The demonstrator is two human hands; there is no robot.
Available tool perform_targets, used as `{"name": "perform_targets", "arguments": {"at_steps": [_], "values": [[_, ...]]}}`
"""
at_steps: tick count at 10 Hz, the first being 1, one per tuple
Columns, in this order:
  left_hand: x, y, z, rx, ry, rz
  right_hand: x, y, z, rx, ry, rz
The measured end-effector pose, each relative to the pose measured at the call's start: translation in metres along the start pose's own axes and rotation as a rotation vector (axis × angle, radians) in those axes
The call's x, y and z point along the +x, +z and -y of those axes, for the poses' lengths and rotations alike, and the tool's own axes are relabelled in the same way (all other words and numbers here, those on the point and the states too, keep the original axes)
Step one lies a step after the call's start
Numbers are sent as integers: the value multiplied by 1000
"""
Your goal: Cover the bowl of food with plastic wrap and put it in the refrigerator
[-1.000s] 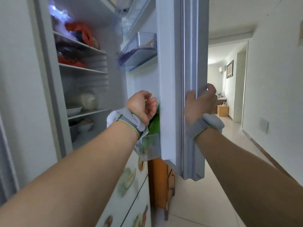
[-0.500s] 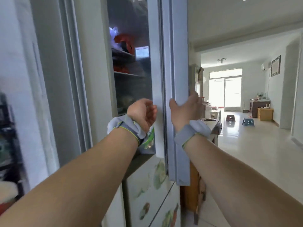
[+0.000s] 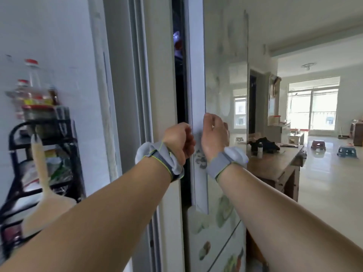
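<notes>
The refrigerator door is almost shut; only a narrow dark gap shows a sliver of the shelves inside. My right hand curls around the door's edge at mid height. My left hand is a closed fist just left of the door edge, in front of the gap, with nothing visible in it. Both wrists wear grey bands. The bowl of food is hidden inside the refrigerator.
A black wire rack with bottles and jars stands at the left against the white wall, a wooden paddle hanging on it. A wooden cabinet stands right of the refrigerator. Beyond it are a tiled floor and small stools.
The refrigerator door has swung from wide open to nearly closed, with my right hand on its edge throughout. My left fist has come out of the fridge interior to the gap. My view turned right.
</notes>
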State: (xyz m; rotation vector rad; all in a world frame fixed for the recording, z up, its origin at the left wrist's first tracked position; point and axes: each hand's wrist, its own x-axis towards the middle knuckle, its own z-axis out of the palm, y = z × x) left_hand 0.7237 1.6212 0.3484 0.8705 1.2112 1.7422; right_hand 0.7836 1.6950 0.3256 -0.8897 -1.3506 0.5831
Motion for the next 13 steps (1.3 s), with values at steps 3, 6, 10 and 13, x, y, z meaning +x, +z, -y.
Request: {"name": "perform_targets", "arguments": {"at_steps": [3,6,10,13], "values": [[-3,-15,0,22,-12,50,-5,36,-1,172,173,267],[-12,-17,1,36,-21,87,-7,30,0,138,194,289],[-25,-25,7,58,-2,137,-27,12,8,301,153,211],[-48,-46,-11,164,97,-34,-39,30,27,547,120,324]]}}
